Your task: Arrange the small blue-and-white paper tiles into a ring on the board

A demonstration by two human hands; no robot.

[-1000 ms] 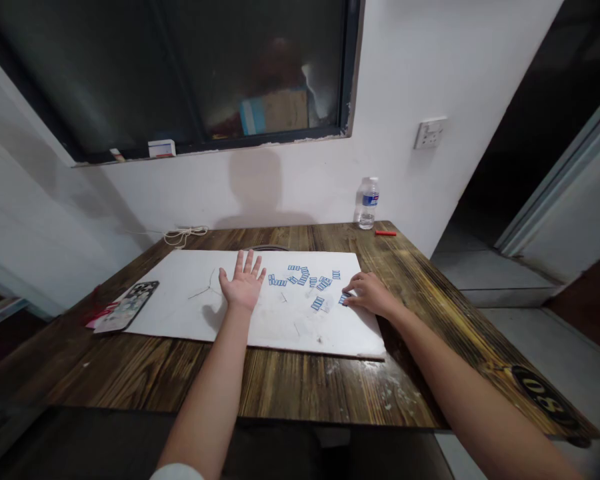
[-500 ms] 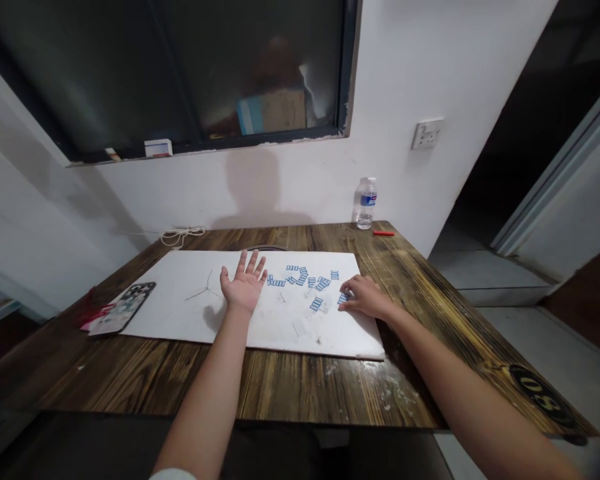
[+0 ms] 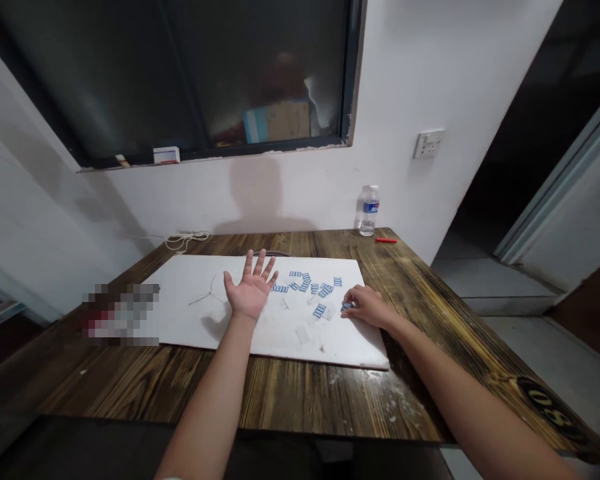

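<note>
My left hand (image 3: 250, 295) is held palm up above the middle of a white board (image 3: 275, 339), with its fingers spread and nothing in it. My right hand (image 3: 369, 307) rests at the board's right side. Its fingertips are closed on a small blue-and-white striped piece (image 3: 347, 307), which they partly hide. Several similar striped pieces (image 3: 325, 291) lie scattered between the two hands. Left of my left hand, thin dark lines (image 3: 210, 293) branch in three directions on the board.
The board lies on a dark wooden table (image 3: 300, 400). A water bottle (image 3: 369, 212) and a red pen-like stick (image 3: 386, 240) are at the back right. A coiled white cord (image 3: 186, 238) lies at the back left. Something pixelated (image 3: 123, 317) covers the board's left end.
The view has shifted slightly, so the scene sits a little lower. My left hand stays open with fingers fanned a bit wider. My right fingertips have drawn closer together over the striped piece.
</note>
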